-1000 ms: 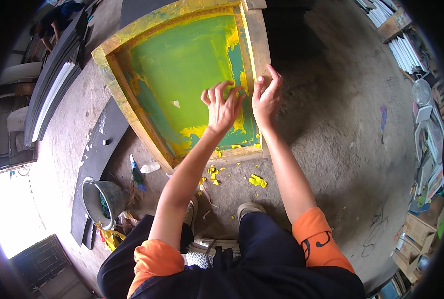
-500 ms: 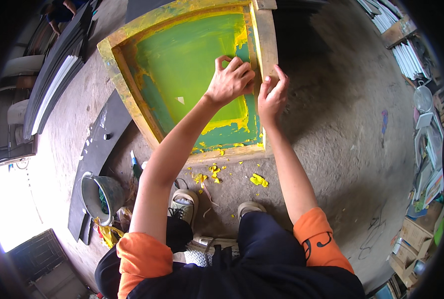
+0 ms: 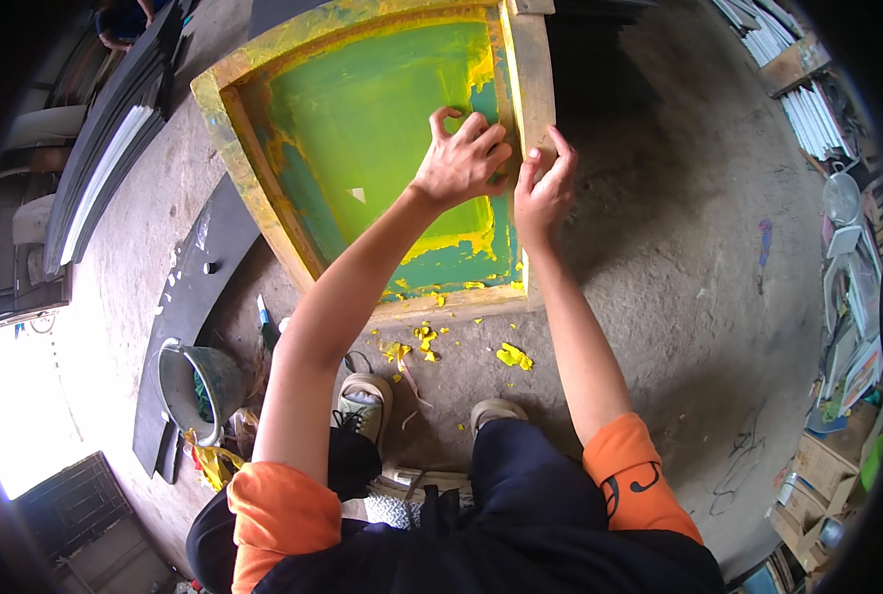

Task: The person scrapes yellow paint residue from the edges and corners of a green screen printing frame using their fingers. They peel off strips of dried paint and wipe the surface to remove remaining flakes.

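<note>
A wooden screen-printing frame (image 3: 263, 213) with a green mesh (image 3: 362, 129) lies before me, tilted slightly in view. Yellow, rubbery-looking residue (image 3: 479, 69) rims the mesh, thickest along its right and lower edges. My left hand (image 3: 461, 158) is at the right inner edge of the mesh, its fingers curled downward. Those fingertips are hidden, so anything between them cannot be made out. My right hand (image 3: 545, 193) grips the outer right bar of the frame, thumb on top and fingers along the outer side. A small pale scrap (image 3: 357, 194) rests on the mesh.
Yellow crumbs (image 3: 514, 356) litter the concrete floor below the frame. A bucket (image 3: 199, 386) and a knife-like tool (image 3: 264, 315) are left of my feet. Dark boards (image 3: 114, 148) stack at far left, near another person (image 3: 119, 25). Boxes and panels (image 3: 842, 327) line the right.
My left hand's fingers have spread and shifted slightly at the same edge. My right hand stays on the bar. The person at the far left has moved a little.
</note>
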Motion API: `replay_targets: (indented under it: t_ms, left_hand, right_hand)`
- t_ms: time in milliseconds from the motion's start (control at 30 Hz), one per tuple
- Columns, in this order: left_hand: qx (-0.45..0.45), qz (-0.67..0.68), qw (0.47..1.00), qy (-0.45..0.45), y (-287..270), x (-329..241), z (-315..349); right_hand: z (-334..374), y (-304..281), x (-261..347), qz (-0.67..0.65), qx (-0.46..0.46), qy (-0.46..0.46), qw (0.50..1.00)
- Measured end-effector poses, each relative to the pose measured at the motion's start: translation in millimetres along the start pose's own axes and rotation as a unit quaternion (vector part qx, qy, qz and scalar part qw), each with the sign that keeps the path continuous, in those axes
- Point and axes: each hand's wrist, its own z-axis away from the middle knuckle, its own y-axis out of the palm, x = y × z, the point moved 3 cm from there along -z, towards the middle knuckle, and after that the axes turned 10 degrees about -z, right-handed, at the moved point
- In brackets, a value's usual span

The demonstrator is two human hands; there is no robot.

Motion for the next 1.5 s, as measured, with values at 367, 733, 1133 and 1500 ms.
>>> replay_targets:
  t_ms: [367,733,1133,1500]
  left_hand:
    - [0.015,0.013,1.0,0.016,-1.1,4.1,-1.9]
    - [0.007,0.051,0.998,0.027,-4.6,6.2,-2.9]
    - [0.0,0.035,0.999,0.034,-2.0,8.2,4.9]
    - [-0.059,-0.049,0.991,0.108,-1.1,-5.3,22.5]
  right_hand:
    - [-0.5,-0.8,0.3,0.001,0.007,0.0,1.0]
    - [-0.4,-1.3,-1.0,0.009,-0.004,-0.013,1.0]
    - [-0.1,-0.3,-0.7,0.013,-0.008,-0.016,1.0]
    - [-0.4,-1.0,-0.4,-0.009,0.003,0.0,1.0]
